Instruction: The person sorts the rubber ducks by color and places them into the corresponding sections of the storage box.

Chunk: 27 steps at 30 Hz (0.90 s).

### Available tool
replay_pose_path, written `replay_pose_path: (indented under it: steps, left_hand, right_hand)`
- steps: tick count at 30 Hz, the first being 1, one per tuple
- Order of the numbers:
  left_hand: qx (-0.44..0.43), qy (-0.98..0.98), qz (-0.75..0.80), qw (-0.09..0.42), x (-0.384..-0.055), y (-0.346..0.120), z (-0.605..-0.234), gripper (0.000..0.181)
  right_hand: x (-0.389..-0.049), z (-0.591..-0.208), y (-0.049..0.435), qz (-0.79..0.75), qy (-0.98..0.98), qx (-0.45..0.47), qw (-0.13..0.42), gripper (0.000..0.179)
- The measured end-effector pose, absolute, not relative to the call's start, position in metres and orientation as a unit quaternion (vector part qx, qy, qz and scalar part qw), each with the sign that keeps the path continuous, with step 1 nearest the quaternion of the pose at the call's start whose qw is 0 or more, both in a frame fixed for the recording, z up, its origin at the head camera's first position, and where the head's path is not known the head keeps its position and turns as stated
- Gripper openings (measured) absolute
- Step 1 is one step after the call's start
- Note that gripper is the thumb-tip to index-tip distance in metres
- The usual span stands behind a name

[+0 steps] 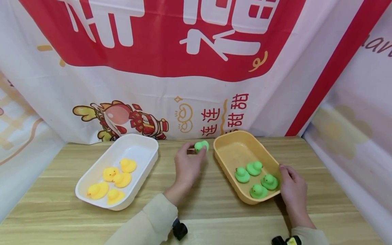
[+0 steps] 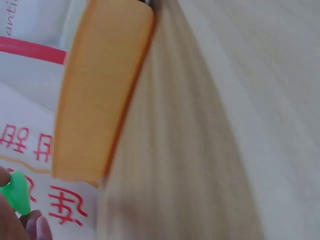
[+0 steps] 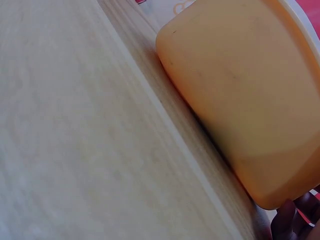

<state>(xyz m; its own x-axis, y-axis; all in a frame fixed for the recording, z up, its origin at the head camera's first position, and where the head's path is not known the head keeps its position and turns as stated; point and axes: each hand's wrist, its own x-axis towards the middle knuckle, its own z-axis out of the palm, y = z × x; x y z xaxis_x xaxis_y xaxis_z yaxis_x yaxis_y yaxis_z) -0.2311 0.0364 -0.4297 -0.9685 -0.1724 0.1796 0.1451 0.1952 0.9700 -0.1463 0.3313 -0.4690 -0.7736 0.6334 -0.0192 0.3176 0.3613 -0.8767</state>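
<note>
My left hand (image 1: 189, 166) pinches a green toy duck (image 1: 202, 146) between thumb and fingers, above the table between two bins. In the left wrist view the same duck shows at the lower left edge, partly covered by fingers. My right hand (image 1: 293, 189) grips the right rim of a yellow-orange bin (image 1: 234, 144), near its front corner. Several green ducks (image 1: 258, 191) sit in the front part of that bin. The right wrist view shows the bin's outer wall (image 3: 245, 100), with fingertips (image 3: 284, 220) at its lower corner.
A white bin (image 1: 144, 144) on the left holds several yellow toy ducks (image 1: 98, 190). Both bins stand on a wood-grain table (image 1: 211, 226). Behind them hangs a red and white printed cloth (image 1: 165, 88), and more cloth borders the table on both sides.
</note>
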Motion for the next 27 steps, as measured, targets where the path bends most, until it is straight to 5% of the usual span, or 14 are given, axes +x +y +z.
replay_pose_path:
  steps: [7,27]
  left_hand:
    - [-0.019,-0.736,-0.651,0.187,-0.219,0.044,-0.408,0.028]
    - [-0.193,-0.713,-0.620,0.263,-0.216,0.075,-0.383,0.029]
  right_hand:
    - [-0.147,-0.468,0.331,0.486,-0.808,-0.292,0.158,0.056]
    - [-0.147,-0.469,0.333,0.481,-0.811,-0.289,0.165,0.054]
